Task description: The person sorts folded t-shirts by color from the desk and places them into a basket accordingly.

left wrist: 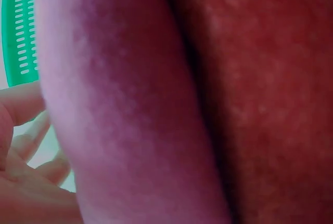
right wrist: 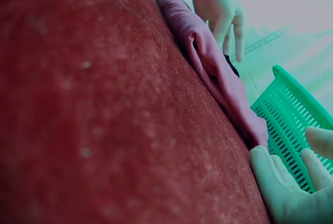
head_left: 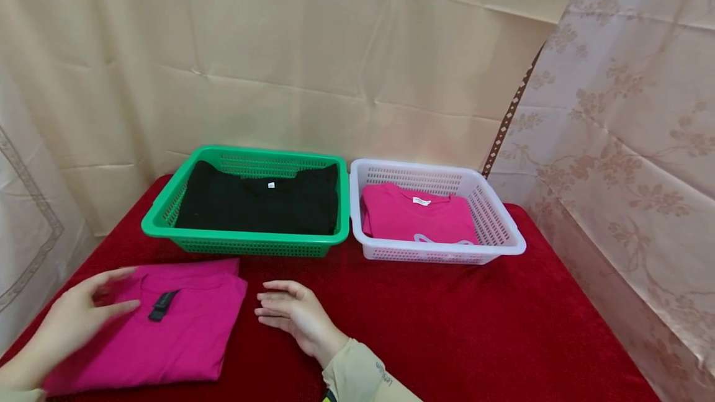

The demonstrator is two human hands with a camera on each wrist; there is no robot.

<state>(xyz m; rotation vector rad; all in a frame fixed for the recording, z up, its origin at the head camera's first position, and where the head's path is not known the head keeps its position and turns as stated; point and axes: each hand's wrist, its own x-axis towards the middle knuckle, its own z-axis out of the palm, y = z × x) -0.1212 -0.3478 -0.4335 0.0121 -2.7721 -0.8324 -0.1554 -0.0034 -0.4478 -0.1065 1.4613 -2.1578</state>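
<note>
A folded magenta T-shirt (head_left: 179, 346) with a black neck label lies at the front left in the head view. Over its left part is my left hand (head_left: 78, 312), thumb and fingers spread apart with nothing between them. My right hand (head_left: 301, 318) stands just right of the shirt, fingers extended toward it and holding nothing. In the right wrist view, the shirt's layered folded edge (right wrist: 213, 65) shows beyond my right fingers (right wrist: 270, 174). Close-up folded cloth (left wrist: 119, 104) fills much of the left wrist view.
Behind the shirt stands a green basket (head_left: 246, 237) holding a folded black garment (head_left: 251, 206). To its right, a white basket (head_left: 436, 248) contains a folded pink shirt (head_left: 402, 219). Red cloth (head_left: 447, 327) covers the table. Beige curtains (head_left: 279, 48) hang behind it.
</note>
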